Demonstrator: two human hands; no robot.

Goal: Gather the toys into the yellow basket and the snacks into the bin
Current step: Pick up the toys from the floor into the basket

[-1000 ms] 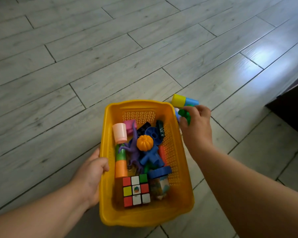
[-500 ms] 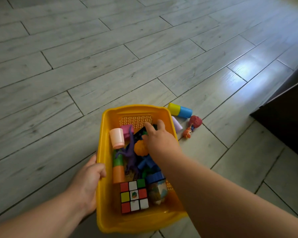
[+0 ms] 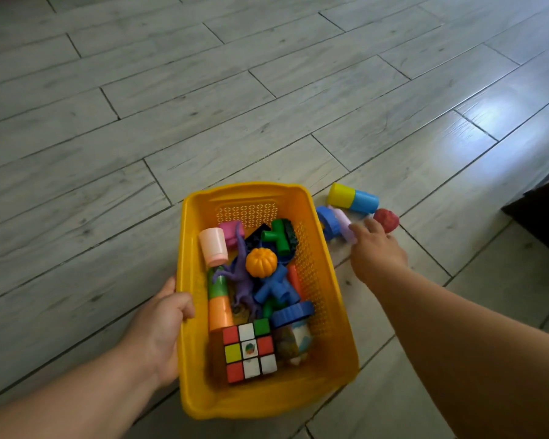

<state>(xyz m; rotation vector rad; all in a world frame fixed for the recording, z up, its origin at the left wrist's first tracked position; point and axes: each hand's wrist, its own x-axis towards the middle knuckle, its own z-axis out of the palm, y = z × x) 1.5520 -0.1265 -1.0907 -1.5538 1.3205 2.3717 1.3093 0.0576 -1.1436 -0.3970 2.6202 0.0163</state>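
The basket [image 3: 244,187] sits on the floor [image 3: 267,106], low in the view and between the two forearms. It holds a heap of toys. A cube [image 3: 249,350] lies at its near end and a pumpkin [image 3: 261,263] sits on top in the middle. A green T-piece [image 3: 278,236] lies toward the far end, and a pink cup [image 3: 213,245] stands along the left wall beside a purple figure [image 3: 243,280].

The left hand [image 3: 159,324] grips the basket's left rim, with the thumb hooked over the edge and the fingers outside.

More toys lie on the floor just right of the far corner. They are a blue ring [image 3: 327,221], a lilac tube [image 3: 343,221], a yellow-and-blue tube [image 3: 352,199] and a red toy [image 3: 386,219].

The right hand [image 3: 377,248] reaches among them with its fingers stretched out, holding nothing. Its fingertips are at the lilac tube, and the red toy is just beyond them.

A dark piece of furniture [image 3: 545,217] cuts in at the right edge.
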